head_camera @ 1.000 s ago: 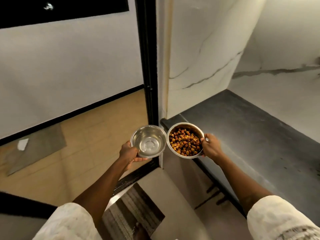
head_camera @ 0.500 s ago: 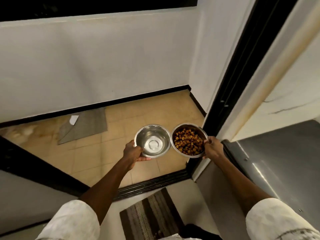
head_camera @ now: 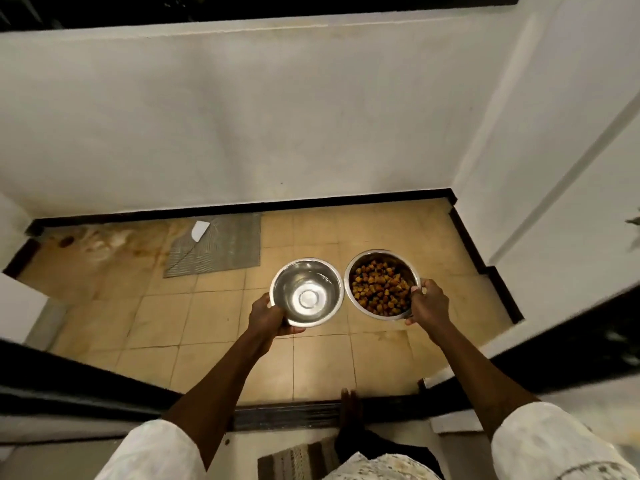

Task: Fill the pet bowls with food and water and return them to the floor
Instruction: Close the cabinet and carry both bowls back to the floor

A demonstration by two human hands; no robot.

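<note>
Bowls above the floor point(head_camera: 207, 320).
Left hand point(head_camera: 268, 315) clasps the steel bowl point(head_camera: 306, 292), perhaps watered; at three o'clock, right hand point(head_camera: 429, 303) clasps the kibble bowl point(head_camera: 381, 285).

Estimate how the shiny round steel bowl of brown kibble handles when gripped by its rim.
Shiny round steel bowl: likely rigid; no flex shows where the right hand grips its rim. Brown kibble is heaped inside, so probably weighty and apt to tip away from that one-sided hold. Polished metal looks slippery; loose pieces may spill if tilted.
</note>
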